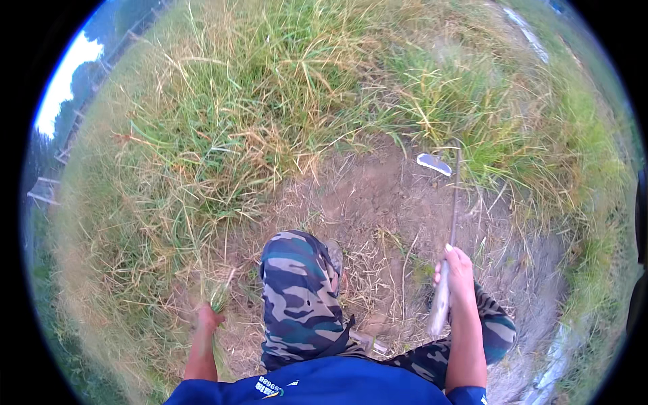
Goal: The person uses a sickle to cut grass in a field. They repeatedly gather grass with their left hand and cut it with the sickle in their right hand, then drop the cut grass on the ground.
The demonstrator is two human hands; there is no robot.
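Note:
My right hand [458, 273] is closed round the wooden handle of a hand hoe [440, 298]. Its thin metal shank points away from me, and the small blade [434, 165] hangs above bare soil beside a green grass clump [473, 116]. At the lower left, my left hand [208, 318] grips a small bunch of pulled grass [218, 298], with blades sticking out above and below the fist. Between the hands are my knees in camouflage trousers [301, 298].
Tall mixed green and dry grass [283, 76] stands ahead and to the left. Bare soil [374, 197] strewn with dry stalks lies before my knees. Pale plastic-like strips [526, 33] lie at the upper right and lower right. A fence-like structure [45, 190] shows at the far left.

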